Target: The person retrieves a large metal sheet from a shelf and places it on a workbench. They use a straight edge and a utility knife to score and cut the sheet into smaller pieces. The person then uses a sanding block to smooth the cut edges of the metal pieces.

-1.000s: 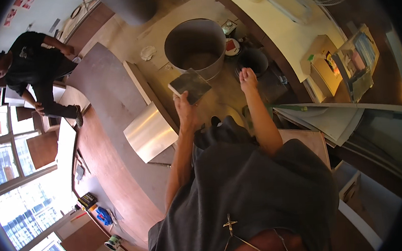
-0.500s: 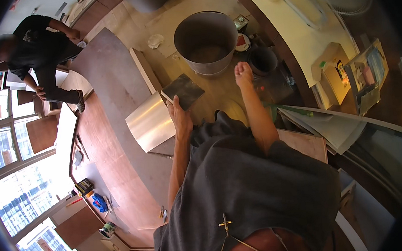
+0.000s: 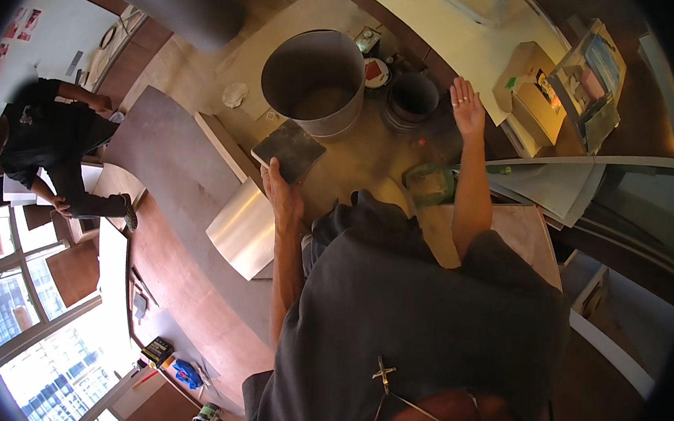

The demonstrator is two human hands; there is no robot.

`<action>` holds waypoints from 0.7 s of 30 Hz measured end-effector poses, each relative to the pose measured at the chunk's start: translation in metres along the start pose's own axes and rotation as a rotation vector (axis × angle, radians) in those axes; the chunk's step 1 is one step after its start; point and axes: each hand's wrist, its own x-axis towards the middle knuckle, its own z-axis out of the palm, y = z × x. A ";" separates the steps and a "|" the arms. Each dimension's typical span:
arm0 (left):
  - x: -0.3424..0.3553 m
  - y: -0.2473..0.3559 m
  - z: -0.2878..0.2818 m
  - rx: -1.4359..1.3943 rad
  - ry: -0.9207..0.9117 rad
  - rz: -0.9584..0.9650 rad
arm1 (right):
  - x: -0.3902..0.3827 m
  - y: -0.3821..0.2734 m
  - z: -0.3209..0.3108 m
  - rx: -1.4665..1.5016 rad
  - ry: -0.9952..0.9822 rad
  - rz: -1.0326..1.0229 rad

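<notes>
My left hand (image 3: 280, 193) grips the near edge of a dark, flat square panel (image 3: 291, 152), with the thumb on top and the other fingers mostly out of sight below. The panel is held tilted in front of a large grey bucket (image 3: 314, 86). Beside that hand, a shiny brass-coloured sheet (image 3: 240, 230) lies over the edge of a long grey-topped bench. Out to the right my right hand (image 3: 467, 109) is raised and holds nothing, its fingers stretched out and a ring on one of them.
A dark round pot (image 3: 411, 100) and a lidded tin (image 3: 376, 73) stand right of the bucket. The grey bench top (image 3: 182, 155) runs along the left. Another person (image 3: 55, 153) sits at the far left. A cardboard box (image 3: 536, 104) is on the right-hand counter.
My right hand has swung outward to the right and gone from closed to open with fingers straight. My left hand keeps hold of the dark panel. The whole view has shifted slightly.
</notes>
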 end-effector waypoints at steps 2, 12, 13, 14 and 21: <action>0.004 -0.003 0.001 -0.060 -0.028 0.009 | 0.011 0.046 0.029 -0.026 -0.313 0.527; -0.017 -0.005 -0.054 0.037 0.121 0.090 | 0.015 0.190 0.068 -0.048 -0.114 0.657; -0.018 -0.004 -0.060 -0.018 0.168 0.082 | 0.012 0.207 0.065 0.030 -0.057 0.593; -0.020 -0.006 -0.069 -0.069 0.215 0.071 | 0.004 0.222 0.068 -0.121 -0.038 0.755; -0.030 -0.034 -0.089 0.070 0.447 0.170 | -0.106 0.328 0.158 -0.844 -0.573 1.172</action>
